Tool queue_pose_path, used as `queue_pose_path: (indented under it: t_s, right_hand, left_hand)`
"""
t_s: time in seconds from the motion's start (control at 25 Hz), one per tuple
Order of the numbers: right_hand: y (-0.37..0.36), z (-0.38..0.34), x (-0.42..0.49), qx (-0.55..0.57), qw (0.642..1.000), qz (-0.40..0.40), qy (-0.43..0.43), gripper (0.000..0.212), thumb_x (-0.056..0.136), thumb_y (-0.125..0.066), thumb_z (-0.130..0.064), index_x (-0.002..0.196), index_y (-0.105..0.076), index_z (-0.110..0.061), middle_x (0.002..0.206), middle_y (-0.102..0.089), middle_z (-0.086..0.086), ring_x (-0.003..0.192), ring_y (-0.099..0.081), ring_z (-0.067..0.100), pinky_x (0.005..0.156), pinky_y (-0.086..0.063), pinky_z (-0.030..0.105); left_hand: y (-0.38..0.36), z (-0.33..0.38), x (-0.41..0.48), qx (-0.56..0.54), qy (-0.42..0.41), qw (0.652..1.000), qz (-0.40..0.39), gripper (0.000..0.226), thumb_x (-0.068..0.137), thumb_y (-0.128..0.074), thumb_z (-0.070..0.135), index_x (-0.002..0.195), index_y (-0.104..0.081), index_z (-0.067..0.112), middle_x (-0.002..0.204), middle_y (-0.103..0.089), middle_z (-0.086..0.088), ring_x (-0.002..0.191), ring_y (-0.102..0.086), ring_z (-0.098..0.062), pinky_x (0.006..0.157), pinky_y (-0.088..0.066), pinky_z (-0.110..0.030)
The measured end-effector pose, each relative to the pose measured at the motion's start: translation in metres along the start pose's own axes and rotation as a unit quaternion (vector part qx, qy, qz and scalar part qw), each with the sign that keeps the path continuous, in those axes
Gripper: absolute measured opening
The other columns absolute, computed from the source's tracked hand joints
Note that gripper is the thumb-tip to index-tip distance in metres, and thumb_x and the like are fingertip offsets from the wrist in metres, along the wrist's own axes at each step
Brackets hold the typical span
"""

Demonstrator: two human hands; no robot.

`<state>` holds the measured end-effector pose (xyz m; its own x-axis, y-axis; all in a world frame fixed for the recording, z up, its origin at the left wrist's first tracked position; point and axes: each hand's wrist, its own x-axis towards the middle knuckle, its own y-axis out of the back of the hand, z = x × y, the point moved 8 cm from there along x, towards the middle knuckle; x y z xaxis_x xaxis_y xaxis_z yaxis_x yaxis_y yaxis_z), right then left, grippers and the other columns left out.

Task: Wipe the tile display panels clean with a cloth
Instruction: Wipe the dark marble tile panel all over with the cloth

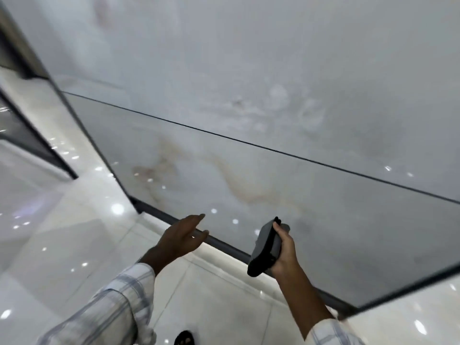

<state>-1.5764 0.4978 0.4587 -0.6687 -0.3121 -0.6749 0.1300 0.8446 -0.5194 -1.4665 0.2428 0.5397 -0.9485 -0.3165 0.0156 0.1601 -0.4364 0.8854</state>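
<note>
A tall grey marbled tile display panel fills most of the head view, split by a thin dark seam, with brown veining in its lower tile. My right hand holds a folded dark grey cloth just in front of the lower tile, near the panel's dark bottom frame. My left hand hovers with fingers spread and nothing in it, right by that bottom frame. Both sleeves are pale plaid.
Glossy white floor tiles reflect ceiling lights at lower left. Another dark-framed panel stands at the far left. A white surface shows at the lower right corner. A sandalled foot is at the bottom edge.
</note>
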Motion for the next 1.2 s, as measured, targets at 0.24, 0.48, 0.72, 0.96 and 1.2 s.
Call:
queue_pose_path:
  t_s: [0.24,0.48,0.72,0.96,1.2]
  right_hand:
    - [-0.166,0.067,-0.033,-0.043,0.987,-0.133,-0.073,0.012,0.095,-0.07,-0.031,0.093,-0.07,-0.019,0.086,-0.071,0.011,0.089,-0.063,0.032,0.085,-0.054,0.045]
    - [-0.343,0.171,-0.086,-0.075,0.95,-0.286,-0.101,0.014,0.089,-0.07,-0.02,0.079,-0.079,-0.018,0.095,-0.075,0.012,0.088,-0.071,0.034,0.081,-0.061,0.05]
    - [-0.476,0.3,-0.105,-0.189,0.919,-0.335,-0.092,0.027,0.081,-0.076,-0.006,0.108,-0.074,-0.006,0.111,-0.075,0.019,0.102,-0.069,0.04,0.099,-0.055,0.055]
    - [-0.609,0.363,-0.103,-0.558,0.665,-0.386,0.314,0.036,0.081,-0.085,-0.042,0.08,-0.062,-0.014,0.075,-0.065,0.001,0.073,-0.062,0.021,0.066,-0.05,0.029]
    - [-0.718,0.417,-0.058,-0.593,0.539,-0.455,0.388,0.047,0.075,-0.07,-0.065,0.067,-0.048,-0.025,0.065,-0.058,-0.004,0.065,-0.056,0.019,0.064,-0.046,0.035]
  left_hand:
    - [0.096,-0.11,-0.095,0.018,0.078,0.989,0.123,0.068,0.088,-0.055,0.054,0.139,-0.065,0.011,0.148,-0.06,-0.012,0.112,-0.072,-0.031,0.083,-0.06,-0.041]
    - [0.183,-0.234,-0.165,0.021,0.229,0.958,0.17,0.099,0.075,-0.03,0.077,0.159,-0.042,0.024,0.166,-0.037,0.005,0.116,-0.065,-0.023,0.101,-0.048,-0.034]
    - [0.244,-0.329,-0.196,0.001,0.274,0.944,0.183,0.089,0.084,-0.042,0.075,0.16,-0.037,0.03,0.161,-0.041,0.015,0.121,-0.058,-0.012,0.103,-0.04,-0.024]
    - [0.314,-0.431,-0.235,0.01,0.296,0.927,0.231,0.097,0.076,-0.034,0.074,0.154,-0.05,0.018,0.147,-0.059,0.001,0.1,-0.066,-0.026,0.1,-0.053,-0.039]
    - [0.369,-0.529,-0.224,0.017,0.334,0.908,0.251,0.096,0.076,-0.037,0.074,0.154,-0.051,0.02,0.151,-0.057,0.003,0.095,-0.063,-0.015,0.1,-0.053,-0.038]
